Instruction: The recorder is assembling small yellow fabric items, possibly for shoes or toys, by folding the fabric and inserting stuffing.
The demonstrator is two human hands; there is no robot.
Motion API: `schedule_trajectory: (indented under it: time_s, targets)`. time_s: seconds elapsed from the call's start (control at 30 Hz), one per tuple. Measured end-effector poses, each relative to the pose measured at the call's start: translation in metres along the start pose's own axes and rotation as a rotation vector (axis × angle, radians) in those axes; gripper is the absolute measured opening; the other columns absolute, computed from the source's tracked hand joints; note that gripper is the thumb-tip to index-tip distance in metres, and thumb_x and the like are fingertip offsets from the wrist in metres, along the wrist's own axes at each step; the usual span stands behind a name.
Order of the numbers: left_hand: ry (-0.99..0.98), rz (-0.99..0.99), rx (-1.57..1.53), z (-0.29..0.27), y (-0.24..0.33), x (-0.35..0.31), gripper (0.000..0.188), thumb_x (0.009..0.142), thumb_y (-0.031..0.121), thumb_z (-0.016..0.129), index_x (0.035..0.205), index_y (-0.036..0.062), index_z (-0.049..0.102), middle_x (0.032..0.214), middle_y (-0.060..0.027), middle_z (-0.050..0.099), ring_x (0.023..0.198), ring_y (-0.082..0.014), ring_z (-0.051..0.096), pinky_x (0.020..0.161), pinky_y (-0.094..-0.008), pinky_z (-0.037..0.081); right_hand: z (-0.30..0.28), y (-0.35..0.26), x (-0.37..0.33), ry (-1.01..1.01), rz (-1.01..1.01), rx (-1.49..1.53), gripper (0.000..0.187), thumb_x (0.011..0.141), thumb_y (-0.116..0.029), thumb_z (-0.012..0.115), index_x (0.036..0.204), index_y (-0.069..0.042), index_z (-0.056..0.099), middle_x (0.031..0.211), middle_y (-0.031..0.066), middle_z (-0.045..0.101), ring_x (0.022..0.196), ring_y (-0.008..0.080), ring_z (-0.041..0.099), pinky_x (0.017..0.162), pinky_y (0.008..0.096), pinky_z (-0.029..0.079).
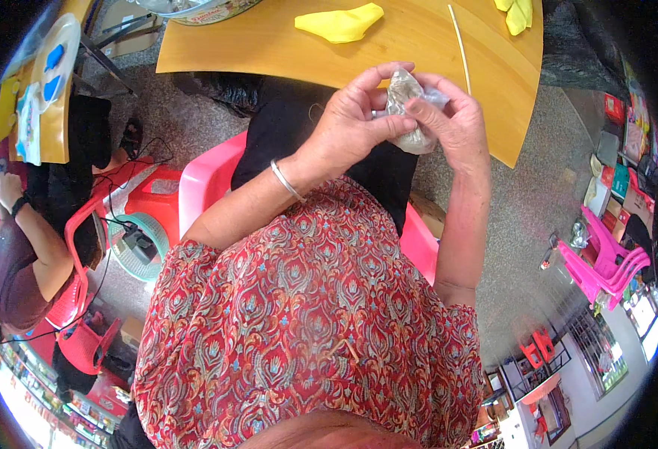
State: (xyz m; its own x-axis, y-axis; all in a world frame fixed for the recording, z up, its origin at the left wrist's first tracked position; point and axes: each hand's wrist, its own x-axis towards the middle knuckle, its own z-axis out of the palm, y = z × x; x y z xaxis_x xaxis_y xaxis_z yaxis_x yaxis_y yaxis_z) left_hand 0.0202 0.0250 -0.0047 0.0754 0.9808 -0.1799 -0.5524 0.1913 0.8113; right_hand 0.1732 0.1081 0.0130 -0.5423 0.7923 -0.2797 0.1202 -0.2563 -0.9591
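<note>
Above the near edge of the wooden table, I hold up a small clear plastic bag (404, 90) with greyish-brown contents; what they are I cannot make out. My left hand (355, 112), its wrist in a pale bangle (288, 180), pinches the bag from the left with thumb and fingers. On the other side my right hand (452, 123) grips it, thumb across the front and fingers behind. A loose flap of the plastic sticks out near the right fingers. Beyond the hands lie a folded yellow piece (339, 23), apparently cloth, and a thin pale stick (460, 45).
The table (247, 46) also bears a round tin (213, 10) at its far left and another yellow piece (520, 15) at far right. A pink chair (213, 176) surrounds me. To the left another person (26, 254) sits at a second table, near a teal basket (138, 251) and cables.
</note>
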Motion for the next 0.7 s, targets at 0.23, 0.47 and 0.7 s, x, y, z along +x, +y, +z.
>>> schedule_trajectory:
  time_s: [0.23,0.47,0.7]
  targets:
    - [0.061,0.150,0.429,0.009,0.005,-0.001,0.064,0.084,0.003,0.066,0.140,0.0045,0.035,0.120,-0.0108,0.051,0.107,-0.0178,0.053,0.094,-0.0287,0.044,0.013,0.017,-0.001,0.114,-0.007,0.048,0.030,0.087,-0.023,0.068,0.105,0.000,0.064,0.092,0.0031,0.066,0.081,0.0087,0.059,0.072,0.0231,0.049]
    - [0.357,0.630,1.308,-0.046,0.039,0.030,0.040,0.078,0.012,0.072,0.116,0.0068,0.060,0.100,-0.0116,0.057,0.095,-0.0218,0.056,0.072,-0.0309,0.050,0.006,0.020,0.018,0.149,-0.121,0.582,0.024,0.092,-0.017,0.060,0.107,0.002,0.061,0.100,0.0094,0.067,0.090,0.0163,0.064,0.082,0.0308,0.052]
    - [0.195,0.600,1.883,-0.074,0.046,0.057,0.035,0.078,0.025,0.069,0.108,0.0070,0.061,0.108,-0.0115,0.059,0.097,-0.0316,0.055,0.084,-0.0402,0.046,-0.009,0.035,0.034,0.081,0.034,0.911,0.028,0.091,-0.023,0.061,0.110,-0.003,0.061,0.099,0.0143,0.067,0.095,0.0230,0.065,0.073,0.0374,0.057]
